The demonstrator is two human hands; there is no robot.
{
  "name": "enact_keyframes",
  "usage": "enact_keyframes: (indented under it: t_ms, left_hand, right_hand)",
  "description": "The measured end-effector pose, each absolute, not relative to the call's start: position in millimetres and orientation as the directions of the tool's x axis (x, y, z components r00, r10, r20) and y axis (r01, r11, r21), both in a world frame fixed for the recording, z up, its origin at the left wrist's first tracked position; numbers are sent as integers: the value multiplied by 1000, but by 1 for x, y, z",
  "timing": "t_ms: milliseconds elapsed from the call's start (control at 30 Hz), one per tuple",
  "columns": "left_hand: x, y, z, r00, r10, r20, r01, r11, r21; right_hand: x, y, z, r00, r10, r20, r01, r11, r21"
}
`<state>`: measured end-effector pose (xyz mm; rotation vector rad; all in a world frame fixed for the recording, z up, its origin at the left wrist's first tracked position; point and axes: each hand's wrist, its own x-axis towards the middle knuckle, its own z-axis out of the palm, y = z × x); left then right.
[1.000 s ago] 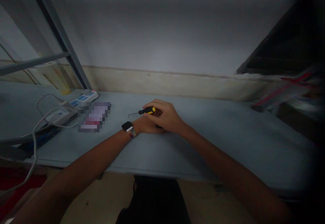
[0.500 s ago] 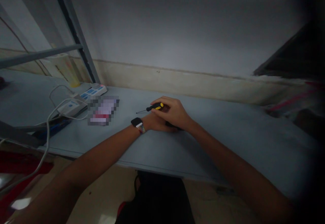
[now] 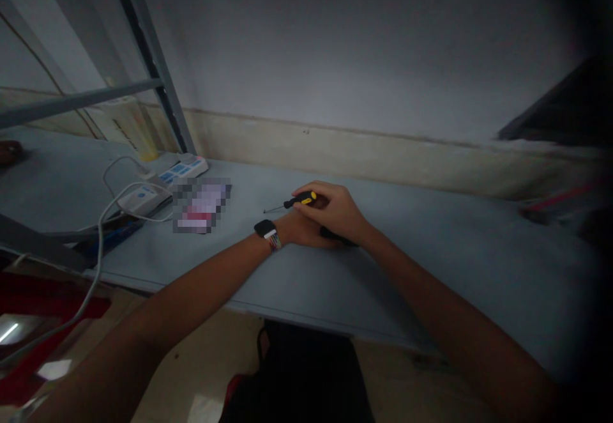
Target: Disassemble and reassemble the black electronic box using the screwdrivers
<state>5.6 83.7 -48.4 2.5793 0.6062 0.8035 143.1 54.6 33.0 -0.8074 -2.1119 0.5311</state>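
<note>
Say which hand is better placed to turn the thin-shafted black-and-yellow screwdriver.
Right, probably: the right hand holds the screwdriver by its handle; the left hand sits lower, partly covered.

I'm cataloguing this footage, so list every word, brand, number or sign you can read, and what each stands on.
No text can be read.
Power strip: blue markings, too small and blurred to read.
Phone: pixelated, nothing legible.
Cup: a dark marking, too blurred to read.
Screwdriver in the right hand: yellow patches on the handle, no legible lettering.
Watch: dark face, nothing readable.
</note>
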Motion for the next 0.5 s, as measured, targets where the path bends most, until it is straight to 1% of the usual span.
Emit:
enact_keyframes:
  t_ms: [200, 400, 500]
  left_hand:
    - [4, 83, -48, 746, 471, 470, 246, -852, 463]
    - [4, 80, -42, 758, 489, 432, 276, -840, 467]
    - [5, 78, -39, 748, 496, 441, 284, -840, 464]
  right_hand:
    - [144, 56, 33, -476, 703, 528, 357, 703, -615]
    - [144, 56, 33, -469, 706, 530, 348, 699, -624]
    - [146, 56, 35, -449, 718, 532, 345, 689, -638]
